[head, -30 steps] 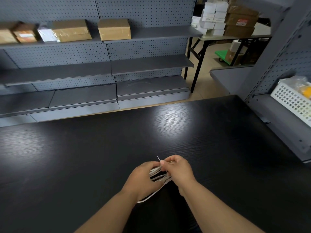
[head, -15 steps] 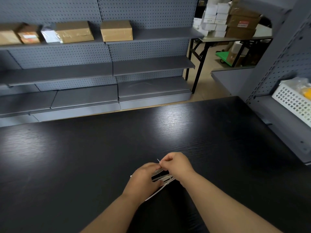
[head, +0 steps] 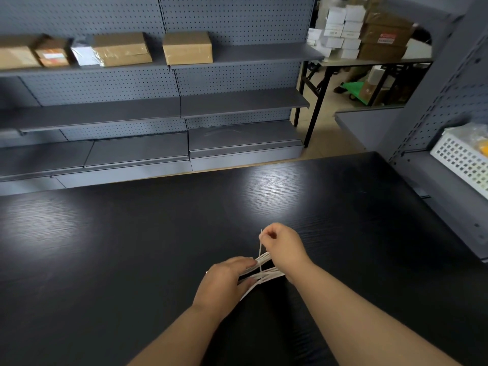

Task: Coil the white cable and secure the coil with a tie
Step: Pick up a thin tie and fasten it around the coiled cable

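Right hand [head: 284,245] fingers [head: 267,237] pinch thin white tie [head: 260,249], tail drawn up from bundle below. Left hand [head: 224,281] fingers press together on white cable [head: 265,272], coil held flat just above dark tabletop [head: 132,247]. Cable looks light, limp, springy; loops likely to slip unless gripped beside tie crossing. Boxes [head: 187,47] on far shelf; red label there unreadable.

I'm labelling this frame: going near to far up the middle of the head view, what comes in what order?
Left hand → coiled cable → right hand pulling the tie → bare table → shelves
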Demonstrator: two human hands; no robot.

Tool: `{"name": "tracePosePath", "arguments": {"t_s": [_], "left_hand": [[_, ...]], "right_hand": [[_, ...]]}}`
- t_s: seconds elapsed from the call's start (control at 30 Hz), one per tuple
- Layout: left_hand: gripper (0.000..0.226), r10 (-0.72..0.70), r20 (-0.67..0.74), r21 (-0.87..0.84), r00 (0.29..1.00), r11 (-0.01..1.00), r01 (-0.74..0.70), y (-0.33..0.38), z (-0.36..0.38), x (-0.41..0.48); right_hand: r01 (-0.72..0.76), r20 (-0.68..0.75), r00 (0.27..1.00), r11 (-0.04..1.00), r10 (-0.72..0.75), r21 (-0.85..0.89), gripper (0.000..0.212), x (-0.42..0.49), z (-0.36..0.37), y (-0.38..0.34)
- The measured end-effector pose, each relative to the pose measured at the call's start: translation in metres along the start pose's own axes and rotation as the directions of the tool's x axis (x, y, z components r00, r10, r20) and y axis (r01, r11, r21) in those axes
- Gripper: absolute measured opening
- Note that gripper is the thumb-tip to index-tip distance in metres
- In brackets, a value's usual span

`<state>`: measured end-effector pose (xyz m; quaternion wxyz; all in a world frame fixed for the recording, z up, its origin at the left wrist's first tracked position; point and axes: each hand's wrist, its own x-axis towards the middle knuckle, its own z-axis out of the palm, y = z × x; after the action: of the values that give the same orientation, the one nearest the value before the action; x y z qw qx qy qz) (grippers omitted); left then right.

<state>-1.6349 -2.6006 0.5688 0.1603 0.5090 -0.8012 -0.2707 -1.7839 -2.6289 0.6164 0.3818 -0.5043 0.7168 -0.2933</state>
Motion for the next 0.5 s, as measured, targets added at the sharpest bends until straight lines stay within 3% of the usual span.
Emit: {"name": "tracePosePath", "arguments": {"t_s": [0.2,0.4,0.5], "left_hand": [[0.043,0.056,0.034,0.019,0.998,0.998,-0.057,0.001,-0.005,-0.002],[0.043,0.138,0.053,0.091,0.989,0.986,-0.142,-0.003,-0.001,0.0],[0.037,0.176,0.018,0.108,0.984,0.978,-0.176,-0.008,0.002,0.003]], "right_hand": [[-0.023,-0.043,0.999,0.993,0.028,0.12,0.011,0.002,-0.003,-0.001],[0.03,0.043,0.999,1.0,-0.03,0.007,0.011,0.0,-0.001,-0.005],[0.024,0.043,0.999,0.998,-0.026,0.053,0.013,0.001,-0.001,-0.011]]}}
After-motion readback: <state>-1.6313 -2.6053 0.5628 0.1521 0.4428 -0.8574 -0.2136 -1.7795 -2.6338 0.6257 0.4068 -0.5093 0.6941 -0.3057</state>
